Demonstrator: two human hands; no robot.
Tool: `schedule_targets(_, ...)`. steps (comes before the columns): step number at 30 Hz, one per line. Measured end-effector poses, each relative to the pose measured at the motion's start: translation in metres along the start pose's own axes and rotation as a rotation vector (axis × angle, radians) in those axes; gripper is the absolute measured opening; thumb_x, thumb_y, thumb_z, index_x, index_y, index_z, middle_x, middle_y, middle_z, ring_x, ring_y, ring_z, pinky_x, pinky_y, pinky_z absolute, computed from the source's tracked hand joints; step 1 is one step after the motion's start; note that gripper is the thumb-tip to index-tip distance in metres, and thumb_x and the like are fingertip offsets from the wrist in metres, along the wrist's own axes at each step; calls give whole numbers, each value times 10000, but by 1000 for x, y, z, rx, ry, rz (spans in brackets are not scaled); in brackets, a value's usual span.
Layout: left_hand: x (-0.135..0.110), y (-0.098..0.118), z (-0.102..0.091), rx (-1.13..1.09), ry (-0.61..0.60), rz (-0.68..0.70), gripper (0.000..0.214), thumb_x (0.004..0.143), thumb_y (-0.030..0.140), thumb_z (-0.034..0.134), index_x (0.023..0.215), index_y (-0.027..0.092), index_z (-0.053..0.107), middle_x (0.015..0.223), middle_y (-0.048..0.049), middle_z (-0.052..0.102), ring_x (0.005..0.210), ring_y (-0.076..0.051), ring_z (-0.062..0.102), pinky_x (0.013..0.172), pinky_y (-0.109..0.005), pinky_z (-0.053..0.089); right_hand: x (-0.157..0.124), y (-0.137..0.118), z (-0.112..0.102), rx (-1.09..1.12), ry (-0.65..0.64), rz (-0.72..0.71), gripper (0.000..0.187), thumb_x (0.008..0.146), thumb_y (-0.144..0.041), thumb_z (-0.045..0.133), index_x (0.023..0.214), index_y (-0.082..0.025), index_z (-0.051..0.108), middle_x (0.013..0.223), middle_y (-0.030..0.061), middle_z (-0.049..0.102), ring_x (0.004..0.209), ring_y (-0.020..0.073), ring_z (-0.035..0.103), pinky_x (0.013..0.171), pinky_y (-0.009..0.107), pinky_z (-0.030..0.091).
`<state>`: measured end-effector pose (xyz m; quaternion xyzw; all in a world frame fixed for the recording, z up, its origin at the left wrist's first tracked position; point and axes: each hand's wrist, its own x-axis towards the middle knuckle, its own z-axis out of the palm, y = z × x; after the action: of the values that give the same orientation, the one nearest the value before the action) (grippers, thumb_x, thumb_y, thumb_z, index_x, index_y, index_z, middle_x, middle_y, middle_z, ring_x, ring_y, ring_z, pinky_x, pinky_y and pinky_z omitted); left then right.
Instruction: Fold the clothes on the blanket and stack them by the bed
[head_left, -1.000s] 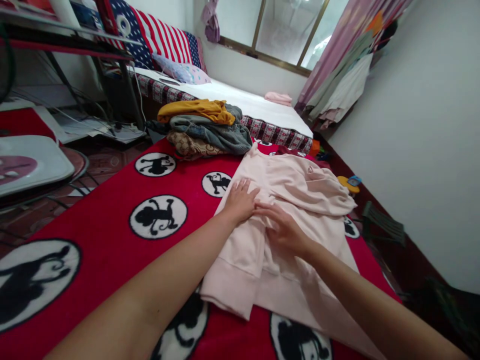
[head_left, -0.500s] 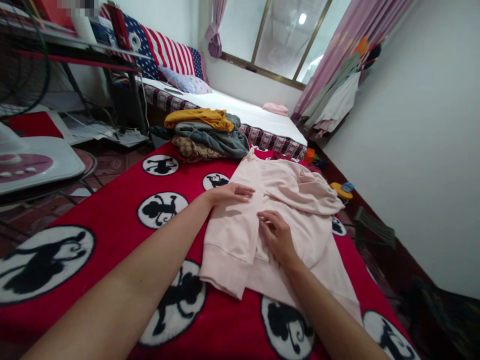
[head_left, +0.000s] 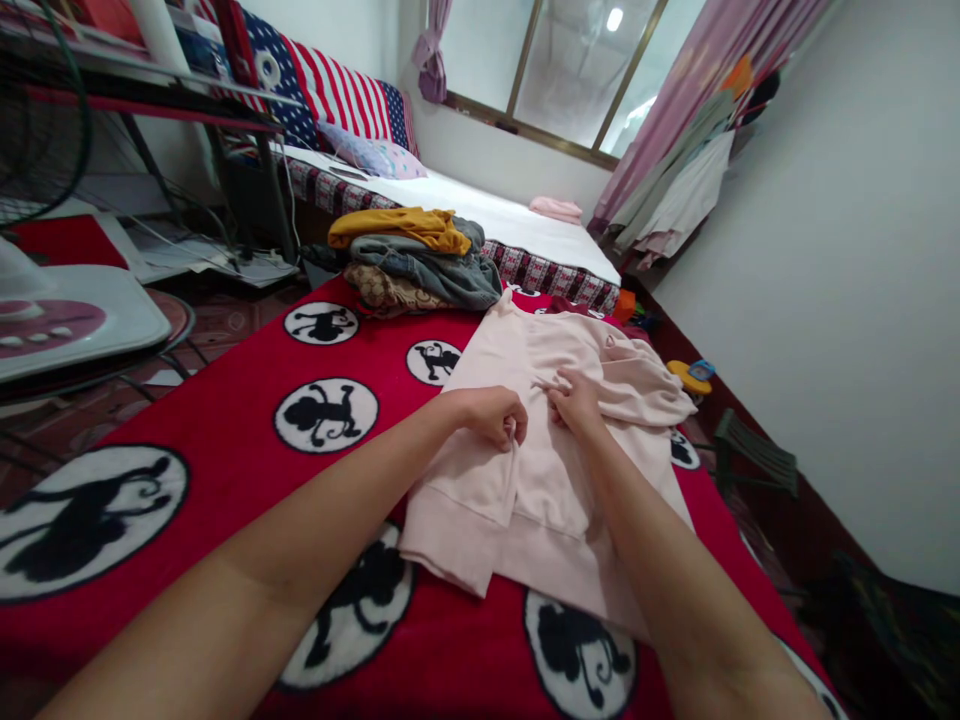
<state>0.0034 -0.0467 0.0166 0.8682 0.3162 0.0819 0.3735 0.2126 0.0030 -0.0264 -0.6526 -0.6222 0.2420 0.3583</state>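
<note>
**Both hands pinched on the pink sweatshirt**

My left hand (head_left: 495, 415) is curled shut, fingertips nipping a ridge of cloth near the middle of the pink sweatshirt (head_left: 555, 480). My right hand (head_left: 576, 398) sits just beside it, a little farther away, with its fingers closed narrow on another small pleat of the same garment. The sweatshirt lies spread on the red blanket (head_left: 225, 420), right of centre. Its ribbed hem is near me and its bunched upper part is far and to the right.

As I judge it, the grips are shallow. Each hand holds only a thin pinch, so the soft knit could slide out between my fingers. If one hand pulls harder than the other, the panel underneath could drag along and wrinkle. The fleecy blanket may also cling to the fabric and skew it.

The sweatshirt is pale, matte and thick, and it drapes in rounded folds with a firmer band along the hem. The blanket is plush, printed with black figures in white circles. Beyond it, a slumped pile of clothes (head_left: 420, 255) shows mustard, grey denim and a brown pattern.
</note>
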Motion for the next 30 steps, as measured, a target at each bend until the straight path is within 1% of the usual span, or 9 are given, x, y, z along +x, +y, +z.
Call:
schedule_targets(4, -2, -8, -6, -214, -6, 42, 106, 659, 107, 703, 765, 116, 694, 593, 34, 599, 552, -80, 525, 526, -165, 362, 19, -1, 0, -131, 39, -57, 210, 754, -171, 550, 904, -128, 691, 511, 2, 593, 391, 135, 527, 446, 243, 458)
schedule_targets(10, -9, -2, -21, -483, 142, 125, 139, 718, 192, 697, 804, 90, 659, 629, 5, 606, 570, -92, 552, 568, -200, 415, 39, -10, -6, -71, 318, -193, 225, 771, -218, 540, 921, -140, 687, 721, 84, 698, 654, 213, 653, 666, 315, 531)
schedule_targets(14, 1, -6, -3, -268, 250, 62, 132, 709, 138, 692, 834, 104, 666, 665, 9, 615, 624, -107, 569, 600, -206, 422, 34, 2, 7, -144, 372, -213, 280, 723, -184, 502, 938, -149, 678, 846, 88, 712, 798, 232, 653, 809, 358, 510)
schedule_targets(17, 10, -12, 19, -75, 428, -36, 289, 679, 139, 731, 961, 144, 664, 759, 7, 650, 709, -136, 601, 686, -233, 463, 27, 10, 15, -126, 410, -176, 425, 699, -164, 481, 1095, -121, 629, 908, 103, 706, 847, 237, 644, 859, 372, 489)
schedule_targets(20, 13, -15, 33, 111, 706, -72, 444, 726, 195, 708, 1157, 164, 607, 1061, -65, 654, 976, -198, 609, 884, -300, 477, 22, 12, 14, -61, 492, -113, 530, 698, -145, 472, 1221, -85, 536, 933, 123, 692, 859, 235, 645, 871, 362, 483)
schedule_targets(22, 14, -17, 38, 244, 791, -101, 572, 767, 255, 683, 1303, 140, 521, 1314, -135, 544, 1220, -248, 500, 1040, -350, 400, 20, 11, 11, -8, 558, -59, 544, 714, -134, 460, 1253, -71, 491, 948, 139, 683, 884, 235, 651, 889, 361, 483)
schedule_targets(24, 14, -19, 41, 359, 690, -135, 655, 822, 369, 643, 1390, 108, 448, 1459, -173, 419, 1367, -299, 352, 1136, -411, 286, 19, 11, 8, 50, 608, 19, 552, 730, -141, 460, 1278, -79, 450, 985, 155, 670, 920, 244, 655, 900, 371, 492)
schedule_targets(27, 14, -22, 44, 484, 438, -125, 649, 903, 517, 499, 1431, 147, 423, 1532, -134, 346, 1426, -338, 254, 1165, -507, 167, 19, 17, 7, 187, 624, 132, 606, 771, -195, 455, 1359, -140, 321, 1159, 175, 600, 984, 246, 654, 826, 373, 551)
schedule_targets(30, 14, -24, 45, 521, 374, -99, 627, 924, 559, 429, 1449, 218, 408, 1545, -80, 338, 1433, -326, 248, 1157, -525, 159, 21, 30, 5, 286, 684, 170, 666, 816, -206, 401, 1429, -227, 140, 1317, 171, 472, 1071, 230, 631, 730, 355, 593)
